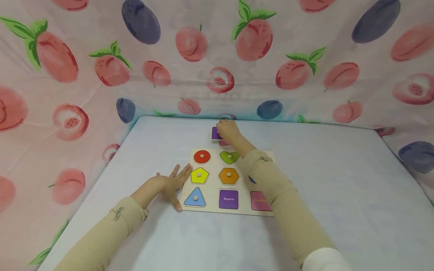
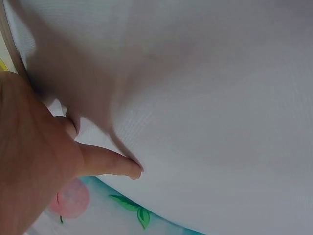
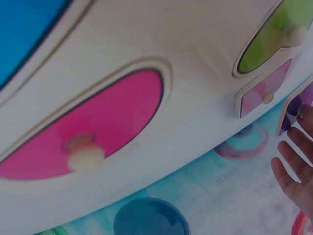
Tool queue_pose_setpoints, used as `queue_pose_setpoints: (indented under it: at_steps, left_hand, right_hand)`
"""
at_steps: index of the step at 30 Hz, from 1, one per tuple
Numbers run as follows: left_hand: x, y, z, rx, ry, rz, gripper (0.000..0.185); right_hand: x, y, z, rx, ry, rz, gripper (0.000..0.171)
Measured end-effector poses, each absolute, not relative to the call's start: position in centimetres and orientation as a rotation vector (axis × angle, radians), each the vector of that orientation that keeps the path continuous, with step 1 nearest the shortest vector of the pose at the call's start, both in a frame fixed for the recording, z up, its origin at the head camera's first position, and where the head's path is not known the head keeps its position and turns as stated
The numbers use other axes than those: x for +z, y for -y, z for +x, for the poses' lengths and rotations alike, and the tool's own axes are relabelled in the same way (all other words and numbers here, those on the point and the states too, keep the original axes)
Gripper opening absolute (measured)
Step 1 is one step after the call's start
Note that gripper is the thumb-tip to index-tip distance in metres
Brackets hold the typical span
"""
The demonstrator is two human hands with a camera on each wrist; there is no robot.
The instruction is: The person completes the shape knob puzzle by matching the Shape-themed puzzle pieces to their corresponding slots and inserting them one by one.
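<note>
The right hand (image 1: 228, 130) reached over the puzzle board (image 1: 211, 207) onto a purple piece (image 1: 214, 133); its grip could not be told. The left hand (image 1: 169, 185), fingers spread flat, steadied the board's edge — best kept firm while lifting by the knob.

- We see a worktop (image 1: 339, 188) under a pale, smooth cover, running back to the cloth.
- Behind and to both sides we find a cloth backdrop (image 1: 68, 94) printed with pink peaches, halved peaches, green leaves and dark blue plums.
- From the left wrist we see the same pale cover (image 2: 205, 98), with a peach and leaf print (image 2: 73, 200) at its lower edge.
- From the right wrist we see a blue plum print (image 3: 151, 218), blurred.
</note>
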State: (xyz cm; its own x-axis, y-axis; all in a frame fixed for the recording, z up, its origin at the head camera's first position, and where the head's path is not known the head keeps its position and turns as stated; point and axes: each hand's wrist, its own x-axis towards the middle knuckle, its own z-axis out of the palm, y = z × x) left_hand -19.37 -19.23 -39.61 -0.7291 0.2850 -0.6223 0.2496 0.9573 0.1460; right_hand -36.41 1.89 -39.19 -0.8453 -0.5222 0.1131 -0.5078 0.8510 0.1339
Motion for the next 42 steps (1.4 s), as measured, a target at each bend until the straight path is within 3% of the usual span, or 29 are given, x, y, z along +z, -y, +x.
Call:
queue_pose_setpoints:
  at_steps: [15, 42]
  left_hand:
    - [-39.5, 19.3, -18.1, 0.094, -2.402, 0.381, 0.136]
    - [-39.6, 19.0, -19.4, 0.05, -2.4, 0.415, 0.136]
  right_hand:
    - [-38.8, -3.6, -33.0, -0.079, 2.842, 0.956, 0.018]
    - [-37.9, -8.4, -28.7, 0.698, 2.931, 0.975, 0.012]
